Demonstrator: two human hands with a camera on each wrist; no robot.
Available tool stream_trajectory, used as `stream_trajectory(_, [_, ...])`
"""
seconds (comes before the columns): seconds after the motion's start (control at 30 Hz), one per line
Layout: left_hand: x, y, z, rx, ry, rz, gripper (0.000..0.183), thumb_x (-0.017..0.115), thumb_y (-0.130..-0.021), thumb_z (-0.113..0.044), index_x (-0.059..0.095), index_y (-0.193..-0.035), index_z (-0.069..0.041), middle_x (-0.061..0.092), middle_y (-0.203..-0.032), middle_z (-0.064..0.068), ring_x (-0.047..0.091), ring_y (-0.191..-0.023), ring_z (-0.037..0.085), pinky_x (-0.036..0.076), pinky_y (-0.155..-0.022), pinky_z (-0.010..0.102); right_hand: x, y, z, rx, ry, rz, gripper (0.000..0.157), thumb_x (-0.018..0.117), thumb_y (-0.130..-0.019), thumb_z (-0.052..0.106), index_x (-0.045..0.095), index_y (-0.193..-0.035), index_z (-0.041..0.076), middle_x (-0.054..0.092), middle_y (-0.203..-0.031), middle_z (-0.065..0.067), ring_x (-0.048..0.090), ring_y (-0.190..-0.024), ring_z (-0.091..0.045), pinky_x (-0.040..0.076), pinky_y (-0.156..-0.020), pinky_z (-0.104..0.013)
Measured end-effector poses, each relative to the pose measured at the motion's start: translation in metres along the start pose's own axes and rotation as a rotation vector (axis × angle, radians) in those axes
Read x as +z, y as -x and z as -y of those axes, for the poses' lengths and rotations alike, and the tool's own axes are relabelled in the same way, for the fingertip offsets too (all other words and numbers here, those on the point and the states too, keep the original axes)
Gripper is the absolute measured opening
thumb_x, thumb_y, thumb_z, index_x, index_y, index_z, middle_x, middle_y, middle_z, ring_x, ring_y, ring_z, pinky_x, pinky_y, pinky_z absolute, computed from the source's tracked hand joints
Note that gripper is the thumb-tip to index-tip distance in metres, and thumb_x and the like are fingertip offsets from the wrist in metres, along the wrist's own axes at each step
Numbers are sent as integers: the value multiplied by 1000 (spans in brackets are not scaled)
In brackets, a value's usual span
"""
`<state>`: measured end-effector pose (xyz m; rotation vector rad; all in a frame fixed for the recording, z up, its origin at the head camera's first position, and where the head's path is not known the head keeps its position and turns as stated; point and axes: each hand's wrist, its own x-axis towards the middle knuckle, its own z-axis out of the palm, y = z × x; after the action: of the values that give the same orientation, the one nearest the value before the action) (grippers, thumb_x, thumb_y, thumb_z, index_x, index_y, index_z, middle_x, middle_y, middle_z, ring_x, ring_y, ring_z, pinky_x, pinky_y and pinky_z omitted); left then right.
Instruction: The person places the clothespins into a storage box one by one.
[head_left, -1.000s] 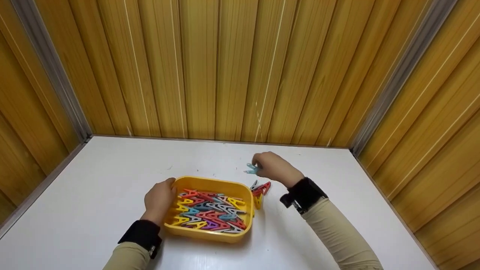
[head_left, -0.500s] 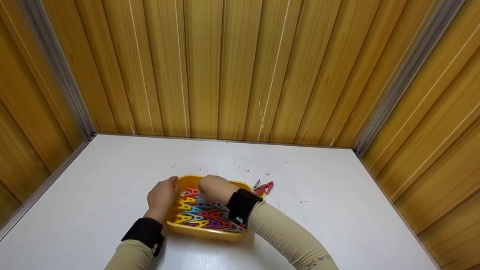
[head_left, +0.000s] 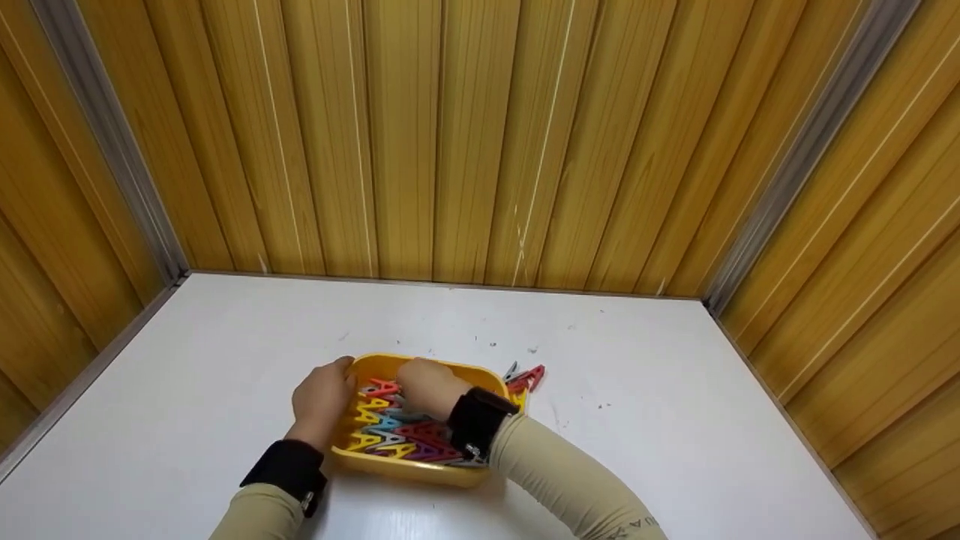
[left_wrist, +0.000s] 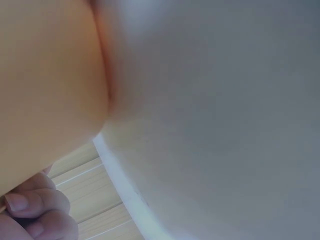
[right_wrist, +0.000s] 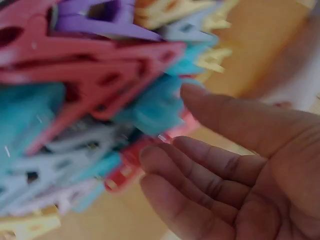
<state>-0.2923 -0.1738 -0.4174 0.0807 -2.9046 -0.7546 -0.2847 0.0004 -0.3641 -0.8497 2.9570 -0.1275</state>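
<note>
A yellow plastic bin (head_left: 412,470) stands on the white table, lined with rows of coloured plastic clothespins (head_left: 386,424). My left hand (head_left: 321,397) grips its left rim; in the left wrist view the curled fingers (left_wrist: 42,205) show at the lower left. Inside the bin, toward the back, my right hand (head_left: 431,388) reaches down among the clothespins. The right wrist view shows its thumb and fingers apart, the thumb tip beside a teal clothespin (right_wrist: 156,107). Red clothespins (right_wrist: 100,75) lie close by. In the head view the right hand covers part of the rows.
Just outside the bin's right wall lie several loose clothespins, among them a red one (head_left: 534,377) and a yellow one (head_left: 520,397). Behind the white table (head_left: 637,420) rises a wood-patterned wall (head_left: 450,150), with more panels at both sides.
My right hand has carried a teal clothespin from beyond the bin's right side leftward into the bin, and its thumb and fingers are now apart. The left hand has stayed on the rim.
</note>
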Motion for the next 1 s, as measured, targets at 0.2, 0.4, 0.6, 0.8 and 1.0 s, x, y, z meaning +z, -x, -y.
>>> stream_trajectory(0.2, [1, 0, -1, -5, 11, 13, 42, 54, -102, -16, 58, -140, 2, 68, -132, 26, 64, -123, 45, 52, -102, 57, -39, 29, -35, -36, -195, -115, 22, 72, -95, 20, 75, -108, 2, 76, -97, -11, 68, -84, -22, 56, -78, -33])
stream_trajectory(0.4, [1, -2, -3, -17, 25, 41, 43, 54, -103, -16, 57, -142, 2, 66, -135, 26, 62, -126, 45, 50, -105, 58, -45, 74, -90, 41, -265, -307, 15, 70, -95, 12, 72, -107, 2, 72, -94, -12, 65, -85, -22, 56, -78, -40])
stream_trajectory(0.6, [0, -4, -2, -22, 27, 43, 43, 53, -104, -17, 56, -143, 1, 66, -136, 25, 62, -126, 45, 49, -106, 59, -22, 98, -136, 140, -310, -323, 17, 71, -93, 8, 71, -108, 0, 72, -99, -15, 67, -87, -22, 59, -79, -41])
stream_trajectory(0.8, [0, -3, 2, 4, -2, 9, 42, 55, -103, -17, 59, -140, 3, 68, -132, 25, 64, -123, 44, 52, -102, 57, 12, 99, -176, 56, -251, -334, 17, 70, -92, 2, 71, -107, -4, 73, -106, -19, 69, -99, -32, 57, -92, -51])
stream_trajectory(1.0, [1, -3, 3, 6, -2, 1, 42, 55, -103, -17, 59, -139, 3, 68, -132, 26, 64, -122, 45, 53, -102, 58, 36, 83, -210, 3, -236, -321, 22, 69, -88, -5, 70, -109, -4, 72, -114, -21, 67, -116, -40, 51, -103, -56])
